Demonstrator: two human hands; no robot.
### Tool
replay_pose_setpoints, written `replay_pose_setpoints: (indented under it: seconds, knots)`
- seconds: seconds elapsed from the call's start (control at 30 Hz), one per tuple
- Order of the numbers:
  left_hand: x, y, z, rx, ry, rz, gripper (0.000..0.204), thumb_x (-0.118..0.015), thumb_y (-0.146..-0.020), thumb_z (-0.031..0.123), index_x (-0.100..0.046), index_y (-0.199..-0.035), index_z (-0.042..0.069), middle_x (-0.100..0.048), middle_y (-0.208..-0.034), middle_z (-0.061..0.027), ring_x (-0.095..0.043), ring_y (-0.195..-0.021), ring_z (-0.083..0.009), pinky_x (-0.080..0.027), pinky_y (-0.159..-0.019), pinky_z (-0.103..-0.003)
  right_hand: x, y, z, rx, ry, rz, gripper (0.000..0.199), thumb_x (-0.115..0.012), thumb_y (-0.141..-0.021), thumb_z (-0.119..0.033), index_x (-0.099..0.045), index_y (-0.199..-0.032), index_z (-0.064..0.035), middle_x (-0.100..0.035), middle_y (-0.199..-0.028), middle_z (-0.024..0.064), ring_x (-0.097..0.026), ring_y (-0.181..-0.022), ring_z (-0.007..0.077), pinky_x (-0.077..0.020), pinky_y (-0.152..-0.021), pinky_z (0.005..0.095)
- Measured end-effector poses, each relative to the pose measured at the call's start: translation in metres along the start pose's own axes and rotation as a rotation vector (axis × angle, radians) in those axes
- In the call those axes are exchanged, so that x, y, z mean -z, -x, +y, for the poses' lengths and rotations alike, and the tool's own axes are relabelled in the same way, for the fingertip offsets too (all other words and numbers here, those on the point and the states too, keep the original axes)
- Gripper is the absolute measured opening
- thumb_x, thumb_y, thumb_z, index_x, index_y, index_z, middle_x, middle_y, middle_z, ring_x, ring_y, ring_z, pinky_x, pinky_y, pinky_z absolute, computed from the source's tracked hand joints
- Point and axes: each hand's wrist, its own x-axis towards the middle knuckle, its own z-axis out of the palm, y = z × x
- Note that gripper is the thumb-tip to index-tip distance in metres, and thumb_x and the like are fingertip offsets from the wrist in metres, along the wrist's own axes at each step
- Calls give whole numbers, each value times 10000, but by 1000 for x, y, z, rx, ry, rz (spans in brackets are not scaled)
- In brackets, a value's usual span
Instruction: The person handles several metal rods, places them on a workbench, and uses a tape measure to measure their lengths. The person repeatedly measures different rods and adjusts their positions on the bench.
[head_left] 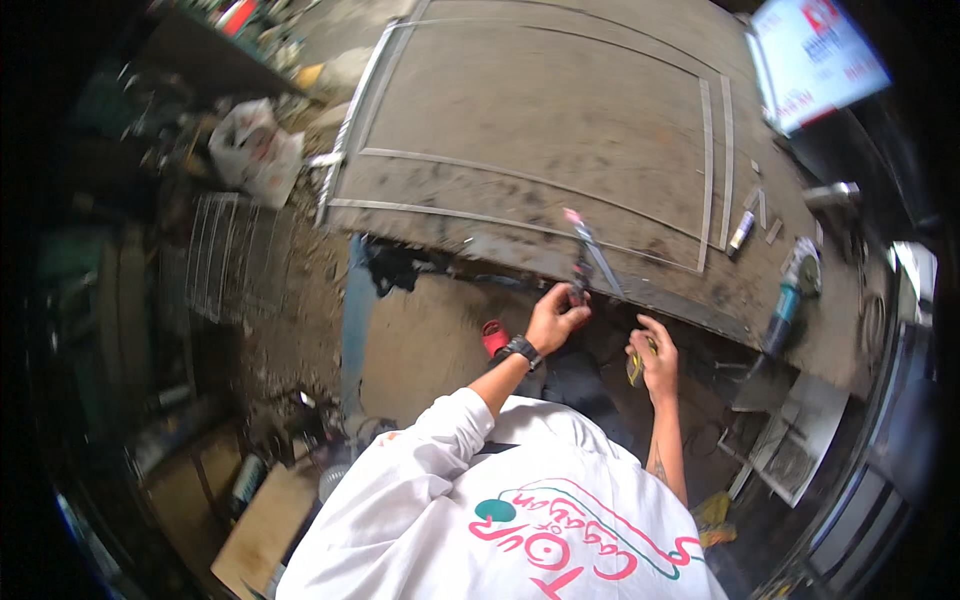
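Note:
My left hand [553,318], a watch on its wrist, is closed around a slim dark tool [580,274] at the near edge of the worktable; its exact kind is unclear. Beside that tool a short flat metal strip [600,262] lies across the table edge. My right hand [657,362] hangs just off the edge, curled around a yellow and black tape measure [636,370] that its fingers partly hide. On the worktable [520,100] lie thin metal bars [480,215] laid out as two rectangles, one inside the other.
At the table's right lie a teal angle grinder [785,310], a small white and blue tube [741,232] and short metal offcuts [762,208]. A bright printed panel [815,60] stands behind. Left on the ground are a white plastic bag [258,150] and a wire rack [235,255].

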Motion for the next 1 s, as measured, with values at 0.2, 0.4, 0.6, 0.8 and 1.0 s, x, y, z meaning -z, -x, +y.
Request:
replay_pose_setpoints:
  seconds: [0.2, 0.4, 0.6, 0.8, 1.0]
  knots:
    - [222, 30, 98, -319, 171, 637, 251, -734, -959, 267, -615, -1134, 133, -682, -992, -13, -648, -894, -136, -541, -794, -300, -10, 80, 66, -157, 265, 36, 323, -754, -945, -302, -725, -1044, 4, -660, -815, 15, -616, -682, 84, -494, -645, 253]
    - [438, 12, 98, -220, 519, 922, 231, -716, -969, 318, -628, -1105, 154, -688, -1020, 15, -667, -967, -167, -539, -899, -421, 32, 131, 99, -450, 262, 255, 397, -722, -951, -402, -714, -949, -5, -643, -735, 37, -632, -617, 123, -494, -589, 272]
    - [522, 6, 52, 233, 660, 896, 329, -615, -1014, 442, -659, -953, 121, -710, -940, -33, -676, -934, -220, -556, -837, -381, -7, 89, 37, -562, -280, 73, 491, -668, -934, -481, -649, -1120, -27, -667, -798, 87, -651, -658, 188, -547, -623, 313]
    - [508, 6, 30, 308, 712, 717, 441, -548, -1045, 445, -526, -699, 173, -489, -562, -29, -466, -480, -184, -543, -649, -352, -45, 69, -6, -481, -384, -37, 422, -612, -983, -422, -653, -1162, -42, -683, -852, 92, -667, -693, 180, -562, -628, 308]
    - [483, 9, 51, 362, 500, 909, 405, -615, -1008, 451, -502, -906, 76, -593, -968, -139, -578, -878, -288, -523, -893, -438, -45, 64, 0, -545, -524, -98, 395, -618, -958, -323, -630, -1227, -33, -702, -950, 140, -689, -774, 215, -584, -692, 339]
